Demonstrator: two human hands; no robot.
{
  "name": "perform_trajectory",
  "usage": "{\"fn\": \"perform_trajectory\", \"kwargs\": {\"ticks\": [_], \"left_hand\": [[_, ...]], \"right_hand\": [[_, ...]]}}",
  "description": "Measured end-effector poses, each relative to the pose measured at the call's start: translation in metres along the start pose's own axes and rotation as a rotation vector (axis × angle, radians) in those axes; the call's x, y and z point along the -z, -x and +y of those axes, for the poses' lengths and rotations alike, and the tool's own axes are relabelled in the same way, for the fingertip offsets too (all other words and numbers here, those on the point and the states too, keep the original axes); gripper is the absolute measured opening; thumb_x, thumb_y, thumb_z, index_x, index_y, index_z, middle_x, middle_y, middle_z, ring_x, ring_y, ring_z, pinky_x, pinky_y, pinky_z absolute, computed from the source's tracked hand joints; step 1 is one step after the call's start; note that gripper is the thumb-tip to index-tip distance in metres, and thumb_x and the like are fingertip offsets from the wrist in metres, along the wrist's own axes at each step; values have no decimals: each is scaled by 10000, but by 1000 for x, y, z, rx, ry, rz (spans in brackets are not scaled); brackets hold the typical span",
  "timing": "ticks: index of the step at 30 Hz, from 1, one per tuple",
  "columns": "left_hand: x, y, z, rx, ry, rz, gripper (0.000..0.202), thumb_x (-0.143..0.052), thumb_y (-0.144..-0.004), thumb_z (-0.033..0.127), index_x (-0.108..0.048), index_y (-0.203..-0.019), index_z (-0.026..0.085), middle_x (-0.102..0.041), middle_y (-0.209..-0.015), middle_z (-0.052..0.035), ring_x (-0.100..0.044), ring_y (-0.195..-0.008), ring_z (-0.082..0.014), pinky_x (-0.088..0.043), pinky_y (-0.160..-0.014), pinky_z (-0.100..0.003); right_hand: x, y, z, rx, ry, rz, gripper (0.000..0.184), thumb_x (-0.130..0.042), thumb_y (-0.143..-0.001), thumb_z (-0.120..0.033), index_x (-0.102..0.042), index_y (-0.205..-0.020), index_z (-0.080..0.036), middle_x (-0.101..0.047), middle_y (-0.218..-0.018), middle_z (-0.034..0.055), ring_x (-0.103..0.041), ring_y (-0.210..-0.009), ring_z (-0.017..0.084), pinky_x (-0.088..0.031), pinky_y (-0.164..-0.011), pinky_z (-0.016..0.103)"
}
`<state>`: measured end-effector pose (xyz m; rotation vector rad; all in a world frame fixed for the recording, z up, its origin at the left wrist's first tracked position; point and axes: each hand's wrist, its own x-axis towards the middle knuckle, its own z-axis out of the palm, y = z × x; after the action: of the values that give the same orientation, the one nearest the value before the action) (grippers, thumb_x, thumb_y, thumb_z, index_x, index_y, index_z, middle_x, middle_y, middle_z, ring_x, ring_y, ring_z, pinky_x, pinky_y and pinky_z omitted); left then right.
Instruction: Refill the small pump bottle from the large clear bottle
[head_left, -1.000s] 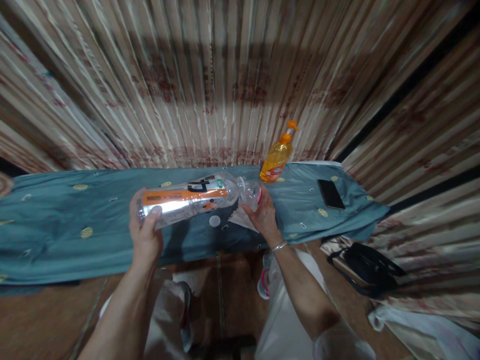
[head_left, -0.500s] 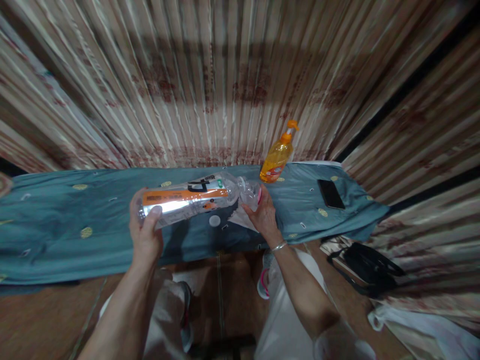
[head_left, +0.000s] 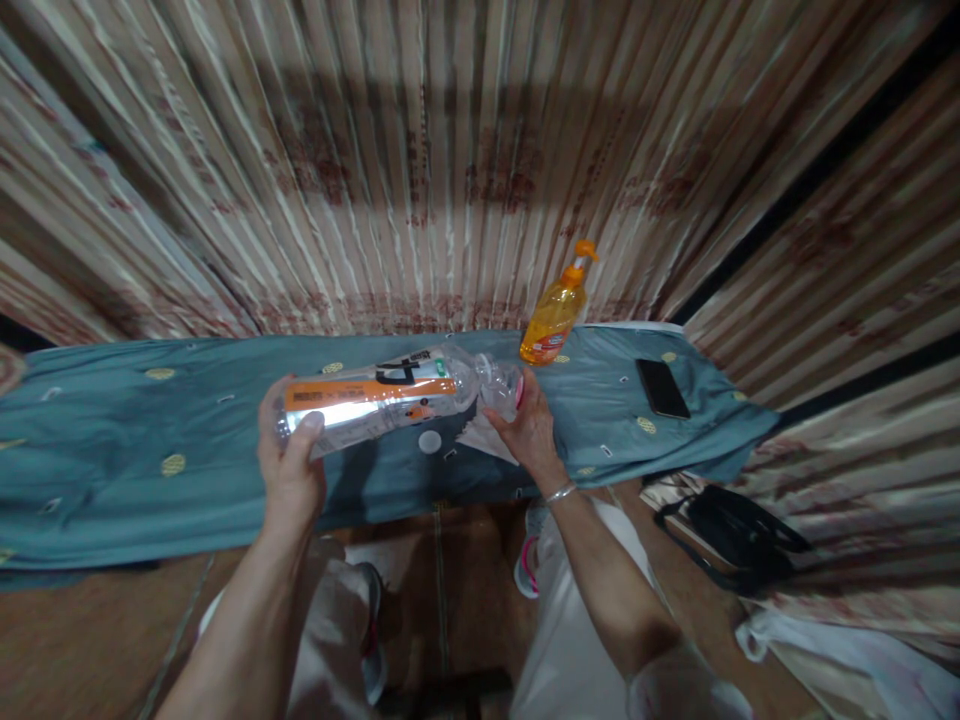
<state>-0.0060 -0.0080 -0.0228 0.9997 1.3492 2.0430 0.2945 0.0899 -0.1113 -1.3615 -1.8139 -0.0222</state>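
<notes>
My left hand (head_left: 292,455) is wrapped round the base end of a large clear plastic bottle (head_left: 367,398) with a silver and orange label. The bottle lies nearly level above the cloth, its neck pointing right. At its mouth, my right hand (head_left: 529,425) holds a small clear cup (head_left: 499,388) with a pink edge on the far side. Bottle mouth and cup meet; whether any liquid passes cannot be made out. Below them, a round whitish cap (head_left: 430,442) and a white tissue (head_left: 484,438) lie on the teal cloth (head_left: 217,430).
An orange pump bottle (head_left: 553,318) stands at the back, right of the cup. A black phone (head_left: 662,388) lies farther right. A black bag (head_left: 739,535) sits low at the right, and a pleated curtain (head_left: 450,180) hangs behind the covered bench.
The bottle and cup stay almost in place. The bottle's label seems turned very slightly; otherwise both hands hold the same pose.
</notes>
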Motion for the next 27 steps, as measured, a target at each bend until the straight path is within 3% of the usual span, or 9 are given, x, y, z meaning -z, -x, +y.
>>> {"fn": "perform_trajectory", "kwargs": {"ticks": [7, 13, 18, 22, 27], "left_hand": [[-1, 2, 0, -37, -47, -10, 777, -870, -658, 610, -630, -1291, 229, -685, -1235, -89, -663, -1098, -283, -514, -1063, -471], [-2, 2, 3, 12, 13, 1, 781, -905, -617, 550, -629, -1261, 203, -684, -1218, -97, -660, -1136, -307, -492, -1093, -487], [0, 2, 1, -2, -30, -21, 803, -873, -651, 594, -619, -1293, 184, -676, -1237, -123, -658, -1149, -320, -497, -1092, -502], [0, 3, -2, -36, -50, -20, 737, -845, -693, 580, -638, -1300, 217, -677, -1255, -104, -667, -1153, -315, -509, -1093, -505], [1, 4, -5, -104, -96, -29, 536, -773, -801, 526, -678, -1267, 280, -686, -1267, -86, -686, -1139, -319, -533, -1086, -515]], "right_hand": [[9, -8, -1, -4, 14, -31, 995, -800, -858, -594, -320, -1568, -89, -583, -1476, 299, -614, -1345, 391, -525, -1130, 586], [16, -14, -2, 17, 23, -44, 841, -818, -829, -629, -441, -1417, -160, -673, -1311, 215, -679, -1200, 361, -585, -1029, 551], [21, -17, -3, 29, 25, -65, 759, -818, -836, -608, -479, -1337, -149, -691, -1241, 207, -702, -1148, 355, -601, -974, 516], [23, -17, -5, 6, 45, -85, 755, -795, -848, -635, -482, -1332, -147, -717, -1186, 196, -729, -1090, 354, -619, -904, 488], [23, -16, -6, -6, 58, -89, 826, -833, -824, -613, -460, -1371, -118, -726, -1203, 222, -735, -1113, 373, -616, -930, 492]]}}
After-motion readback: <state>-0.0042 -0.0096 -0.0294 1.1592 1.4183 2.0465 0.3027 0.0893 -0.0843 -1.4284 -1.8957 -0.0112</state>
